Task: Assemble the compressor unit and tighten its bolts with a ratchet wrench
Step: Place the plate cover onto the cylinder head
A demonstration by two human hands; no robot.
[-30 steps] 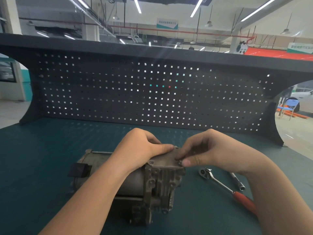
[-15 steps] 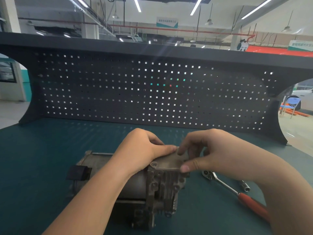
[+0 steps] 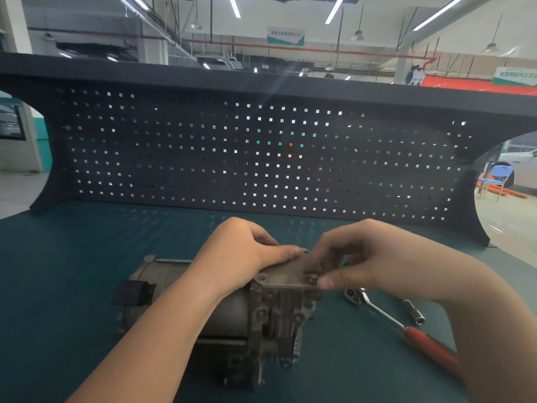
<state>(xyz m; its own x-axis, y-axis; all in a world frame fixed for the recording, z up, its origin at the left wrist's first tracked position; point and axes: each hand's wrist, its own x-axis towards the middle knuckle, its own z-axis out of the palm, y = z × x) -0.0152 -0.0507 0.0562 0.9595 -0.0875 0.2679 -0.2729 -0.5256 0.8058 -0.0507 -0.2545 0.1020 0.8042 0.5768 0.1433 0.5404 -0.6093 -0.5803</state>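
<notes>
Grey metal makes up the compressor unit (image 3: 220, 309), which lies on its side on the green bench top (image 3: 72, 286), low in the middle of the view. Its long round body points left and right, with the blocky end toward the right. On top of that end sits a flat cover plate (image 3: 287, 271).

The left hand (image 3: 235, 257) rests over the round body, and its thumb lies flat along the far edge of the plate. It looks like it is holding the unit steady. I cannot tell whether the other fingers curl round anything, because they are hidden behind the hand.

The right hand (image 3: 372, 254) is at the near right corner of the plate. Its thumb and first finger are curled in close together and pinch a small bolt (image 3: 313, 277) that stands up in the corner hole. My guess is that the bolt is being turned in by hand first.

At the near left corner of the plate there is a hole (image 3: 262, 277), and I cannot tell if a bolt is in it.

The ratchet wrench (image 3: 406, 327) lies on the bench just to the right of the unit, under the right wrist. Its shiny head points toward the unit and its red handle points away, toward the near right. A small socket piece (image 3: 414, 312) lies beside it. The right hand is much nearer to the wrench, so it is likely the one to pick it up.
</notes>
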